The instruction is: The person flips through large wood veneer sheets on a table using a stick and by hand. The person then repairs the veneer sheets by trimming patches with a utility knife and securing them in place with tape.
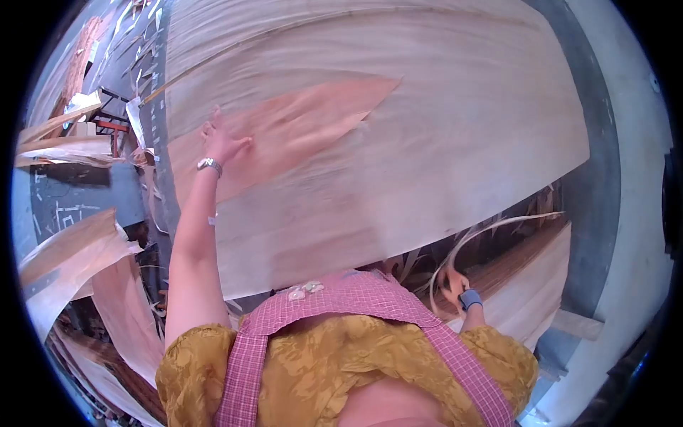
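Note:
My left hand (226,142), with a metal-banded watch (210,165) at its wrist, is over a reddish, pointed piece of wood veneer (306,117). Its fingers are spread and slightly blurred; whether they press on the piece I cannot tell. That piece lies on a wide pale veneer sheet (441,142) spread across the table. Low on the right, my right hand (453,286) looks orange, perhaps gloved, with a blue-grey band (469,299) at the wrist. It appears closed on a thin, curling veneer strip (491,226), though its fingers are partly hidden.
More veneer (530,277) lies by my right arm, beside dark scraps under the sheet's near edge. Bent veneer pieces (71,260) hang at the left. A red and black metal frame (110,124) stands at the upper left. The grey table edge (601,142) runs down the right.

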`<control>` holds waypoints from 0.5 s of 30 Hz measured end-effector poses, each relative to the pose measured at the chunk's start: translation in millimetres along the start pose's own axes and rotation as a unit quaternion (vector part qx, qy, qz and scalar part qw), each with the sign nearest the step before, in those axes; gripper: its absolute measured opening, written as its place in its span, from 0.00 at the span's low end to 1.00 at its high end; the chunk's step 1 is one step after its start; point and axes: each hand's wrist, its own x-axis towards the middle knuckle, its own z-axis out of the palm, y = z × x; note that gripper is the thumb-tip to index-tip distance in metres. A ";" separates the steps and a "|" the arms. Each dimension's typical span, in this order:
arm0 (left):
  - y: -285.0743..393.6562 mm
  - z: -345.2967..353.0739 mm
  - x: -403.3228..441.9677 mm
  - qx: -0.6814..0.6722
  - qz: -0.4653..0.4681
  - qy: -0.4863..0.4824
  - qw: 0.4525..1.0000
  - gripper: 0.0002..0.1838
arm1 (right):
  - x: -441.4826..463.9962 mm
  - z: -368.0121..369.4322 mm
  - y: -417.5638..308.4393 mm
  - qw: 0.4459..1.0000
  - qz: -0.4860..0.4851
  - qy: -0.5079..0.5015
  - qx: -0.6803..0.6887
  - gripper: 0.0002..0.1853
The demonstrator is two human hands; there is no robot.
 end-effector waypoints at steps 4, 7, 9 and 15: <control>11.3 -6.0 43.8 -0.205 -0.058 0.070 0.975 0.63 | -7.8 -40.8 -15.2 0.939 -0.078 0.233 -0.240 0.20; 67.5 -15.6 59.1 -0.599 -0.048 0.048 0.798 0.56 | -62.4 -149.5 -138.5 0.807 -0.351 0.407 0.243 0.18; 131.9 -33.2 40.1 -0.802 -0.080 -0.075 0.587 0.50 | -139.1 -205.9 -249.3 0.619 -0.497 0.152 0.589 0.18; 226.4 -37.4 8.6 -0.961 -0.141 -0.138 0.194 0.42 | -215.4 -228.2 -411.9 0.428 -0.764 -0.074 0.477 0.25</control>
